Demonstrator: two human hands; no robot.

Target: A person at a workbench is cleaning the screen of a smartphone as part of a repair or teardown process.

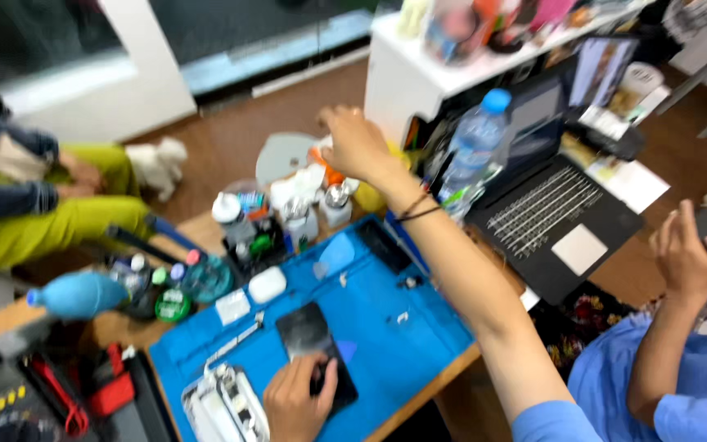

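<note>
Our left hand (296,401) presses flat on the near end of a dark smartphone (314,352), which lies on the blue work mat (403,344) on the desk (419,393) close to our body, its long axis running away from us and slightly leftward. Our right hand (353,143) stretches far forward, well apart from the phone, loosely curled over a cluster of small bottles (321,205) beyond the mat's far edge; we cannot tell whether it grips anything.

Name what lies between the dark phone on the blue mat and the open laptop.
Head view: beyond the phone, small loose parts on the mat, then a forearm crossing above its edge.
</note>
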